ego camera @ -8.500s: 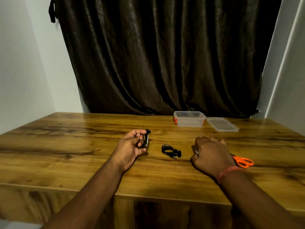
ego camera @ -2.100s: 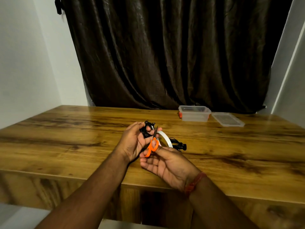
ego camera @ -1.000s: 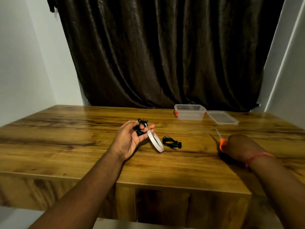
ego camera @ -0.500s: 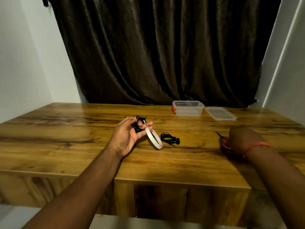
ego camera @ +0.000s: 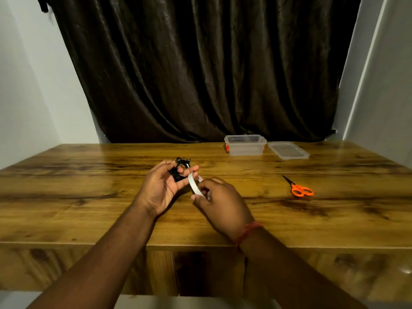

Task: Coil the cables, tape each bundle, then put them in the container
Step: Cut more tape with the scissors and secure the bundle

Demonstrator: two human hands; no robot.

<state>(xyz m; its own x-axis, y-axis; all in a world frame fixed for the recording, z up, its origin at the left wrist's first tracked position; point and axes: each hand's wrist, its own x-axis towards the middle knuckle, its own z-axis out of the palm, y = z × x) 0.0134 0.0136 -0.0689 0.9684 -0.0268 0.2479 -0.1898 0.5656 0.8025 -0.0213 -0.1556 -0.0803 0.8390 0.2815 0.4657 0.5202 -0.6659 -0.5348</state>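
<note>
Curtain (ego camera: 200, 68), dark, hangs behind the wooden counter (ego camera: 89, 197). A clear container (ego camera: 245, 145) and lid (ego camera: 288, 150) sit far back; orange scissors (ego camera: 299, 188) point away. The left hand (ego camera: 162, 188) grips a coiled black cable (ego camera: 178, 172); the right hand (ego camera: 219, 205) pinches an upright white tape roll (ego camera: 193, 185).

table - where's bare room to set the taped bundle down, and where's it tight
Bare table left of the left hand, and between the right hand and scissors. Crowded at the back right: container beside its lid.
</note>
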